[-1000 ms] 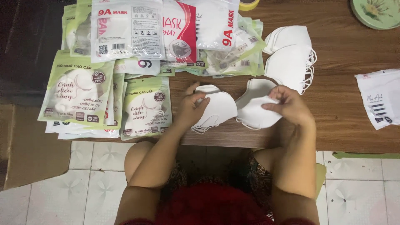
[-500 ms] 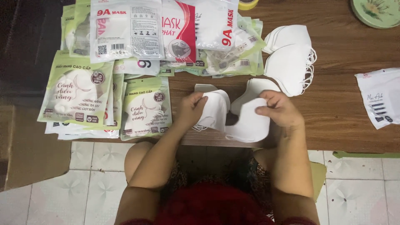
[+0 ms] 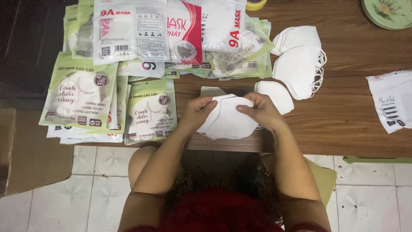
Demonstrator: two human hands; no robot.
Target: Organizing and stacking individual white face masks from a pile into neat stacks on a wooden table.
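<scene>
Moved: both hands have drawn together since half a second ago, stacking the masks they held apart.
Left hand: fingers pinched on the folded white mask, soft matte fabric with a curved edge.
Right hand: gripping the same mask's right side.
Place: lower centre, at the brown wooden worktop edge.
Nearby: glossy green-and-white packets at left; white mask pile upper right.
</scene>
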